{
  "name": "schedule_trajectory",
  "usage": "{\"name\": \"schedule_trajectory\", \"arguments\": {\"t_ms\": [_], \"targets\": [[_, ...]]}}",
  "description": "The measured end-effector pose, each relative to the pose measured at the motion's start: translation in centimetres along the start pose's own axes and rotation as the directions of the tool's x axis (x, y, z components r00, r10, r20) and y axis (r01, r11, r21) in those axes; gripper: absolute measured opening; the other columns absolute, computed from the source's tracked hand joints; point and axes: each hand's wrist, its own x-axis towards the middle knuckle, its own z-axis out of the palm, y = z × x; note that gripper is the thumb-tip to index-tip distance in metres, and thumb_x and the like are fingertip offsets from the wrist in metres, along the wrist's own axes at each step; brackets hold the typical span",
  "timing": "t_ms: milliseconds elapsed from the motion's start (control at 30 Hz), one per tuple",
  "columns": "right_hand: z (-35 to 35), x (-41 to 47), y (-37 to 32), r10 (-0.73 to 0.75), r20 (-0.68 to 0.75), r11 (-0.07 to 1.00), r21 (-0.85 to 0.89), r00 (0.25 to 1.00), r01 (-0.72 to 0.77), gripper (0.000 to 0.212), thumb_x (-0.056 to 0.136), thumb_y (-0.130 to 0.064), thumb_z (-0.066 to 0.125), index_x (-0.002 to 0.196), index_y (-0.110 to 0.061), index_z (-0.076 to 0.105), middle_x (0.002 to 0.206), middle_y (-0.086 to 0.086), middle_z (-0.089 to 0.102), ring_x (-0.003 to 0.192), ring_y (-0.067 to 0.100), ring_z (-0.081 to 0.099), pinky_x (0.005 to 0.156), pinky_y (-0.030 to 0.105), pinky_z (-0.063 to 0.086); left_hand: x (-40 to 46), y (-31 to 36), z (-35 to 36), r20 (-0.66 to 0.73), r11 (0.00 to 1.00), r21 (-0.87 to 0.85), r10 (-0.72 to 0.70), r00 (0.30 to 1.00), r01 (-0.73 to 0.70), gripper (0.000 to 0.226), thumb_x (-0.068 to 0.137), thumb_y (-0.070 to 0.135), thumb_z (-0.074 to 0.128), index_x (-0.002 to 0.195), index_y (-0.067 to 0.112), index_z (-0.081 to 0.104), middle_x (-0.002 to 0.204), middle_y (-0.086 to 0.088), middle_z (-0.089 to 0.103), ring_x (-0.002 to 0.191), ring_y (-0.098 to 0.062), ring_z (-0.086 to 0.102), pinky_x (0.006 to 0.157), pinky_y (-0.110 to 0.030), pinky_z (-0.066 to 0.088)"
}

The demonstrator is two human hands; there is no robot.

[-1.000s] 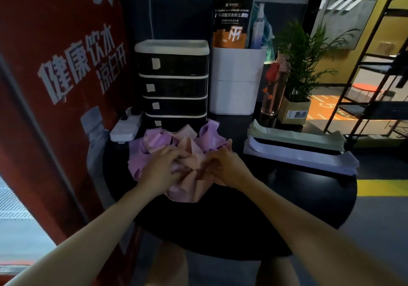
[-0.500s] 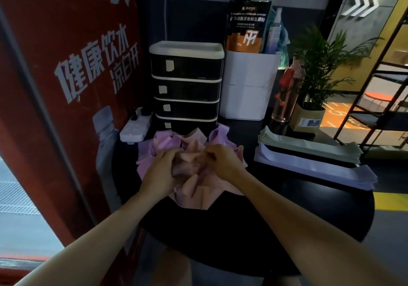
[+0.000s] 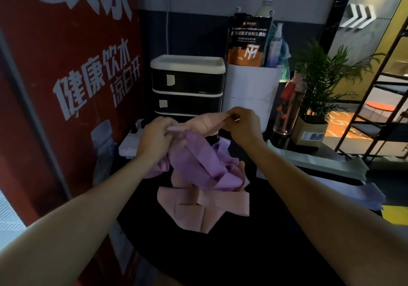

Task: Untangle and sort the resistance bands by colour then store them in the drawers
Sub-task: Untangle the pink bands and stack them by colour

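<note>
A person's left hand (image 3: 155, 138) and right hand (image 3: 241, 124) lift a tangle of resistance bands above a round black table (image 3: 254, 252). A pink band (image 3: 206, 122) stretches between the hands: the right hand pinches its upper end between thumb and fingertips, while the left hand's fingers curl around its other end, where the folds bunch together. A purple band (image 3: 198, 168) hangs from just under the left hand's grip and loops down through the knot, with more pink folds (image 3: 202, 206) spread on the tabletop below. Behind the raised hands stands a black-and-white drawer unit (image 3: 187, 84), its drawers pushed in. To the right, flat stacks of pale green bands (image 3: 313, 162) and lilac bands (image 3: 353, 194) lie on the table, well apart from both hands.
</note>
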Motion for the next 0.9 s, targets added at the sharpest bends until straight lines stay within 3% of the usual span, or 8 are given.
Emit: {"name": "schedule_trajectory", "arguments": {"t_ms": [133,267,400,500,600,700,800,900], "targets": [[-0.8,0.8,0.0,-0.006,-0.059,1.000,0.020,0.998,0.007,0.016,0.090,-0.004,0.054,0.098,-0.004,0.068,0.092,0.006,0.067,0.080,0.017,0.062,0.069,0.015,0.049,1.6,1.0,0.4,-0.021,1.000,-0.026,-0.003,1.000,0.003,0.017,0.086,0.008,0.059,0.101,0.009,0.067,0.097,-0.004,0.056,0.087,-0.013,0.052,0.068,-0.016,0.030],[-1.7,1.2,0.4,0.019,-0.085,0.997,0.071,0.996,-0.013,0.016,0.087,-0.001,0.053,0.093,-0.005,0.067,0.092,0.011,0.069,0.087,0.026,0.065,0.085,0.041,0.053,2.2,0.9,1.3,0.142,0.999,0.039,-0.029,0.989,0.024,0.027,0.083,0.016,0.066,0.109,0.017,0.063,0.109,-0.002,0.057,0.099,-0.016,0.056,0.078,-0.022,0.038],[-3.1,1.4,0.4,0.025,-0.085,0.999,0.033,0.996,-0.022,0.021,0.087,0.001,0.050,0.096,-0.006,0.067,0.094,0.009,0.069,0.087,0.022,0.063,0.081,0.033,0.052,1.9,1.7,1.5,0.201,0.996,-0.019,-0.084,0.976,0.090,0.040,0.082,0.001,0.060,0.121,0.011,0.057,0.125,-0.007,0.053,0.115,-0.020,0.052,0.093,-0.026,0.042],[-3.9,1.7,0.0,-0.034,-0.025,0.999,0.011,0.999,0.034,0.020,0.088,0.000,0.052,0.099,-0.008,0.068,0.093,0.004,0.068,0.085,0.019,0.063,0.081,0.030,0.052,2.0,3.2,1.6,0.198,0.995,-0.056,-0.069,0.978,0.082,0.039,0.086,0.011,0.063,0.123,0.015,0.054,0.124,-0.002,0.051,0.114,-0.013,0.050,0.091,-0.022,0.038],[-4.7,2.0,-1.1,-0.096,0.030,0.994,0.055,0.995,0.095,0.021,0.088,0.001,0.054,0.103,-0.008,0.066,0.093,0.000,0.062,0.084,0.020,0.062,0.085,0.033,0.053,2.4,5.4,2.0,0.283,0.988,-0.154,0.024,0.959,0.021,0.050,0.079,0.026,0.073,0.122,0.013,0.052,0.116,0.001,0.051,0.109,-0.014,0.052,0.089,-0.027,0.042],[-6.0,2.6,-2.4,-0.133,0.025,0.988,0.086,0.991,0.131,0.025,0.088,0.003,0.052,0.107,-0.008,0.065,0.096,0.001,0.061,0.087,0.021,0.063,0.086,0.033,0.053,2.6,7.6,2.6,0.338,0.998,-0.050,0.049,0.940,-0.034,0.054,0.078,0.027,0.073,0.122,0.009,0.047,0.110,0.002,0.049,0.103,-0.016,0.050,0.081,-0.026,0.037],[-7.6,3.3,-2.9,-0.092,-0.065,0.988,0.118,0.994,0.099,0.027,0.087,0.002,0.053,0.108,-0.011,0.066,0.098,0.001,0.062,0.090,0.022,0.064,0.085,0.032,0.053,2.9,7.3,3.0,0.282,0.998,0.024,0.053,0.958,-0.062,0.039,0.082,0.020,0.070,0.113,0.005,0.052,0.101,-0.002,0.053,0.094,-0.019,0.052,0.076,-0.026,0.036],[-9.4,3.8,-1.9,-0.015,-0.166,0.989,0.145,0.986,0.039,0.029,0.086,0.002,0.053,0.108,-0.013,0.065,0.099,0.002,0.061,0.089,0.021,0.061,0.075,0.027,0.049,3.2,6.1,3.0,0.253,0.997,-0.077,0.041,0.967,-0.022,0.018,0.079,0.011,0.071,0.088,0.013,0.056,0.086,-0.005,0.058,0.085,-0.024,0.058,0.074,-0.035,0.045]]}}
